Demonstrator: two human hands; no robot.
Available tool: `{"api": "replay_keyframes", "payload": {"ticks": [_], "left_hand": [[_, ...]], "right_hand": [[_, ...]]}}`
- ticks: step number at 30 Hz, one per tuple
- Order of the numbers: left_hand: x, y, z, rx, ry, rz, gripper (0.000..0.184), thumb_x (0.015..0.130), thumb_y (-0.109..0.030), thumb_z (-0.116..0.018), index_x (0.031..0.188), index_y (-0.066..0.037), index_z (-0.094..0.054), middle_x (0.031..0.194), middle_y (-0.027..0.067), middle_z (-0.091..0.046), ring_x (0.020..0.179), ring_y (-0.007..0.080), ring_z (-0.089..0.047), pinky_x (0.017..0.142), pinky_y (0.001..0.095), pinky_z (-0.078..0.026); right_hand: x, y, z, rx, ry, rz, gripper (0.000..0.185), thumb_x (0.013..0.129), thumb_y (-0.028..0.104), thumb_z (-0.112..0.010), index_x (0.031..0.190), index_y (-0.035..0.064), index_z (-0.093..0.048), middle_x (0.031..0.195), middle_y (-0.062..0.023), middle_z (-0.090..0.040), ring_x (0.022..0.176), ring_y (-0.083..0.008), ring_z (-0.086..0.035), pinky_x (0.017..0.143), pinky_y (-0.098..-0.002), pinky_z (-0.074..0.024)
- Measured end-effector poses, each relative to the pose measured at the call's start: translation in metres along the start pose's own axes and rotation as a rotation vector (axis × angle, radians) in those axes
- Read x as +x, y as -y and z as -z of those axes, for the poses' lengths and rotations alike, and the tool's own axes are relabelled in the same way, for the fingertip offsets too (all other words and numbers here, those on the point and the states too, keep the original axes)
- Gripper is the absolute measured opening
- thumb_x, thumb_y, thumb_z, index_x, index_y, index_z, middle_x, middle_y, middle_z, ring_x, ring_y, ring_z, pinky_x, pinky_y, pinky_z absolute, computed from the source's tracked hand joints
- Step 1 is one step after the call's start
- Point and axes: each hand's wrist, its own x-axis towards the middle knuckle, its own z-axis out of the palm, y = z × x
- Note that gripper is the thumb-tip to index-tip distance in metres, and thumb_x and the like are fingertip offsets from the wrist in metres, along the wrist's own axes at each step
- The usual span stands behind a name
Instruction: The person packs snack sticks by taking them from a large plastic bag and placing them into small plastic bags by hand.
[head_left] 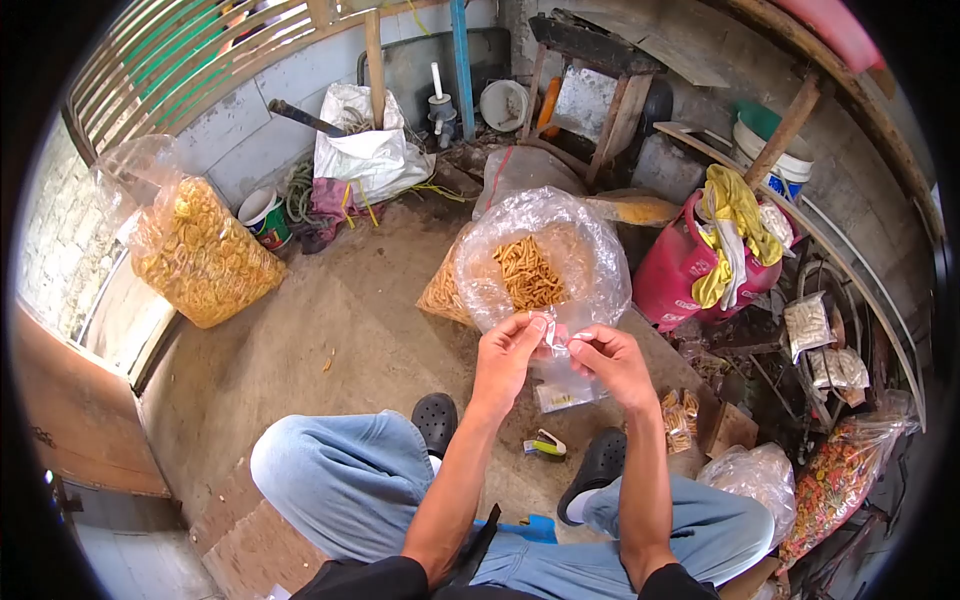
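My left hand (pixel 508 362) pinches the edge of a small clear plastic bag (pixel 552 338). My right hand (pixel 612 368) is closed too, thumb against fingers, at the bag's other side. Just beyond both hands stands a large open clear sack of brown stick-shaped snacks (pixel 530 275), its rim spread wide. Below my hands lies flat clear plastic (pixel 568 392), partly covered by them. A green and white stapler (pixel 545 443) rests on the floor between my shoes. Small filled packets of snacks (pixel 681 418) lie to the right.
A big bag of yellow round chips (pixel 205 255) stands at the left. A red drum (pixel 690 265) draped with yellow cloth is at the right. Near my right knee are a crumpled clear bag (pixel 755 480) and a bag of colourful snacks (pixel 845 480). White sacks (pixel 365 150) sit by the back wall.
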Motion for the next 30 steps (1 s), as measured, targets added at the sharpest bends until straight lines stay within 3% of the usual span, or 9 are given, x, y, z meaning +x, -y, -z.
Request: {"api": "replay_keyframes", "payload": {"ticks": [11,13,19,23,25,26,27,29,30], "left_hand": [[-0.001,-0.011,0.004,-0.057,-0.066,0.116,0.025,0.093,-0.023,-0.058,0.107,-0.002,-0.059,0.099,0.0128,-0.068,0.082,0.0185,-0.067,0.070,0.0290,-0.054],[0.001,-0.006,0.008,-0.014,-0.174,0.017,0.026,0.093,-0.022,-0.058,0.110,-0.002,-0.058,0.098,0.0112,-0.067,0.080,0.0168,-0.066,0.069,0.0280,-0.054],[0.005,-0.001,0.019,0.004,-0.284,0.048,0.018,0.092,-0.021,-0.059,0.103,-0.006,-0.058,0.091,0.0064,-0.067,0.075,0.0130,-0.064,0.065,0.0263,-0.053],[0.005,0.004,0.019,0.029,-0.250,0.086,0.017,0.095,-0.025,-0.054,0.092,-0.009,-0.055,0.075,0.0015,-0.061,0.064,0.0096,-0.058,0.058,0.0241,-0.048],[0.007,0.014,0.019,0.022,-0.256,0.090,0.023,0.095,-0.031,-0.053,0.087,-0.009,-0.055,0.068,0.0012,-0.059,0.057,0.0086,-0.055,0.052,0.0227,-0.044],[0.008,0.020,0.020,0.012,-0.259,0.086,0.030,0.095,-0.036,-0.053,0.083,-0.009,-0.054,0.061,0.0009,-0.057,0.050,0.0076,-0.051,0.046,0.0212,-0.041],[0.009,0.025,0.022,0.014,-0.261,0.095,0.030,0.095,-0.036,-0.053,0.083,-0.009,-0.054,0.061,0.0009,-0.057,0.050,0.0076,-0.051,0.046,0.0212,-0.041],[0.011,0.034,0.026,0.071,-0.238,0.149,0.038,0.096,-0.042,-0.049,0.076,-0.009,-0.053,0.053,-0.0002,-0.051,0.041,0.0060,-0.043,0.038,0.0201,-0.033],[0.011,0.036,0.026,0.072,-0.239,0.157,0.038,0.096,-0.042,-0.049,0.076,-0.009,-0.053,0.053,-0.0002,-0.051,0.041,0.0060,-0.043,0.038,0.0201,-0.033]], "right_hand": [[0.004,-0.004,0.009,-0.127,-0.012,-0.013,0.014,0.089,0.015,-0.063,0.096,0.0026,-0.065,0.079,-0.0004,-0.063,0.068,-0.0051,-0.054,0.059,-0.0201,-0.0419],[0.008,-0.025,0.035,-0.214,-0.013,-0.074,0.014,0.088,0.015,-0.063,0.095,0.0030,-0.065,0.077,-0.0001,-0.063,0.066,-0.0053,-0.053,0.058,-0.0204,-0.0420],[0.005,-0.221,0.157,-0.444,-0.219,-0.706,0.013,0.083,0.014,-0.057,0.081,0.0018,-0.063,0.070,-0.0053,-0.062,0.046,-0.0146,-0.053,0.040,-0.0292,-0.0404],[-0.024,-0.325,0.182,-0.468,-0.380,-0.779,0.020,0.081,0.014,-0.051,0.090,-0.0016,-0.061,0.071,-0.0133,-0.063,0.044,-0.0211,-0.057,0.039,-0.0329,-0.0437],[-0.036,-0.339,0.172,-0.465,-0.697,-0.796,0.032,0.082,0.019,-0.051,0.103,-0.0042,-0.059,0.087,-0.0210,-0.065,0.061,-0.0282,-0.065,0.052,-0.0392,-0.0518],[-0.037,-0.351,0.171,-0.761,-0.762,-0.712,0.041,0.082,0.022,-0.053,0.116,-0.0023,-0.054,0.108,-0.0228,-0.061,0.088,-0.0343,-0.064,0.074,-0.0467,-0.0514],[-0.040,-0.343,0.162,-0.759,-0.761,-0.722,0.041,0.082,0.022,-0.053,0.116,-0.0023,-0.054,0.108,-0.0228,-0.061,0.088,-0.0343,-0.064,0.074,-0.0467,-0.0514],[-0.037,-0.306,0.125,-1.166,-0.818,-0.550,0.045,0.081,0.026,-0.059,0.120,0.0037,-0.055,0.126,-0.0191,-0.052,0.117,-0.0361,-0.049,0.094,-0.0505,-0.0402],[-0.032,-0.298,0.117,-1.165,-0.816,-0.560,0.045,0.081,0.026,-0.059,0.120,0.0037,-0.055,0.126,-0.0191,-0.052,0.117,-0.0361,-0.049,0.094,-0.0505,-0.0402]]}}
